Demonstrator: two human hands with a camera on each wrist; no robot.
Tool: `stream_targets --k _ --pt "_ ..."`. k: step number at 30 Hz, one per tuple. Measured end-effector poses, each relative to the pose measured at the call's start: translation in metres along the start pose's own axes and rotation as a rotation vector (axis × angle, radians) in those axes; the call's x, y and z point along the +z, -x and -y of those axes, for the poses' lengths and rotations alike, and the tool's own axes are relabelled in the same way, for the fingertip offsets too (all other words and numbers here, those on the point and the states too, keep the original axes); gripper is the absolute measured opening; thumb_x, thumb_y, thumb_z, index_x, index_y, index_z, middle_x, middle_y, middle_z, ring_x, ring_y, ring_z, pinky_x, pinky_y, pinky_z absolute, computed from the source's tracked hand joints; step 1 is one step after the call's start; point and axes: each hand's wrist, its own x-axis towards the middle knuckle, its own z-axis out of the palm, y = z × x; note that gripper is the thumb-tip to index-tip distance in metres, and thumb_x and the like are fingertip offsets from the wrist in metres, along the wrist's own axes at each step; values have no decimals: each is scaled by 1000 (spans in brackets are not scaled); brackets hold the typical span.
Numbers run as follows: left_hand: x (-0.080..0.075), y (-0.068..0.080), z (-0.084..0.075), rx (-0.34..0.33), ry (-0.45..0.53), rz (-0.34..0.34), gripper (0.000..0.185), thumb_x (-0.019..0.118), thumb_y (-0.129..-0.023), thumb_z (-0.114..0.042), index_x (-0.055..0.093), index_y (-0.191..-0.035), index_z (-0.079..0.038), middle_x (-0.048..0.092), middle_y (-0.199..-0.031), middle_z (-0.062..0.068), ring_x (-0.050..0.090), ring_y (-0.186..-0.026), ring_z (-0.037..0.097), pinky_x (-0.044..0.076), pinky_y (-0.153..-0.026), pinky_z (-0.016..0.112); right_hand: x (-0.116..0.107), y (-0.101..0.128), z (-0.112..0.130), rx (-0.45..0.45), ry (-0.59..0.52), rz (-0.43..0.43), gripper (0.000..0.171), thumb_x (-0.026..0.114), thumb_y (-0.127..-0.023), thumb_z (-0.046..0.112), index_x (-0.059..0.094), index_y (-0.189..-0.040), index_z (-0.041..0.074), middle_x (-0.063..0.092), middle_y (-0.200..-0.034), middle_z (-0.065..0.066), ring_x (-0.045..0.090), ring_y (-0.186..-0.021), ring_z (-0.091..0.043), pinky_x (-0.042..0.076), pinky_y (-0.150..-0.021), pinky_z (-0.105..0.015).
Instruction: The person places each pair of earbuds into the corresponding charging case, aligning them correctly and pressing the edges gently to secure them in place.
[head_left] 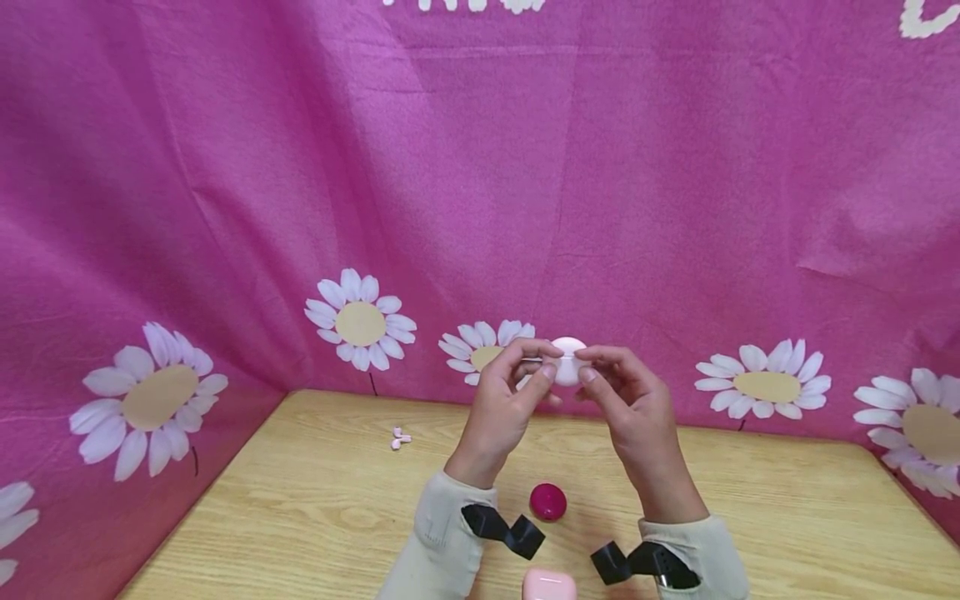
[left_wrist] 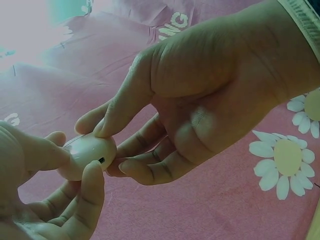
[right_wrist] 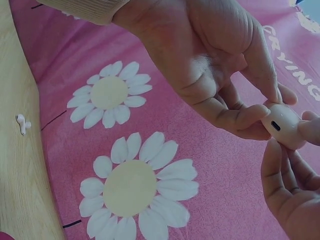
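Observation:
Both hands hold a pale pink, rounded earbud charging case [head_left: 567, 372] up in front of the cloth, above the table's back edge. My left hand [head_left: 508, 393] pinches its left side between thumb and fingers. On the opposite side, the thumb and fingers of my right hand [head_left: 633, 398] grip it too. A small dark charging port shows on the case [right_wrist: 286, 127] in the right wrist view, close to the fingertips. Two pale pink earbuds [head_left: 398, 438] lie on the table to the left of the hands.
Below the hands, a round crimson case [head_left: 548, 502] sits on the wooden table [head_left: 315, 517]. A salmon-pink case [head_left: 550, 586] stands at the front, cut by the frame edge. Magenta cloth [head_left: 637, 208] with printed daisies hangs behind and at the left.

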Motion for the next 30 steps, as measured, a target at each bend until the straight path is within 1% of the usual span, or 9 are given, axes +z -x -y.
stream_targets --k 6,10,12,17,22,26,30 --pt "-1 0 0 -3 -11 11 25 56 -95 0 56 -120 1 59 -106 13 58 -91 16 57 -70 39 -3 0 0 -8 12 39 26 60 -93 1 59 -119 -4 64 -103 -8 61 -86 -19 55 -73 -28" --pt "-2 0 -1 -7 -14 17 28 56 -95 0 56 -123 -1 58 -111 15 57 -92 17 56 -69 33 -4 0 0 -7 29 46 30 60 -93 2 58 -123 -2 64 -105 -9 61 -86 -22 55 -73 -29" --pt "-2 0 -1 -14 -16 20 29 56 -95 -1 56 -124 -3 57 -114 15 56 -94 17 56 -69 32 -4 0 0 -6 35 48 32 60 -94 2 57 -126 -1 64 -106 -9 61 -86 -22 55 -73 -29" --pt "-4 1 -3 -29 -32 30 33 56 -95 -2 54 -128 -7 56 -118 13 55 -96 17 57 -73 43 -4 0 1 -9 51 50 36 60 -94 3 56 -130 2 65 -111 -7 61 -87 -19 55 -72 -27" --pt "-6 1 -4 -40 -36 41 37 56 -95 -3 54 -132 -11 54 -121 11 56 -101 19 56 -75 48 -4 -1 -1 -12 52 55 39 60 -94 2 54 -133 3 63 -113 -8 62 -89 -16 55 -72 -26" --pt "-7 1 -4 -52 -42 48 39 56 -96 -4 54 -134 -14 52 -120 11 55 -104 20 52 -79 58 -5 -1 -1 -7 43 55 41 60 -93 2 54 -134 3 62 -113 -9 62 -91 -16 55 -72 -26" --pt "-7 1 -4 -54 -42 46 40 57 -96 -5 54 -135 -16 52 -119 11 55 -104 20 52 -80 58 -5 -1 -1 -4 48 54 42 60 -93 2 54 -135 3 62 -113 -9 62 -91 -16 55 -73 -26"
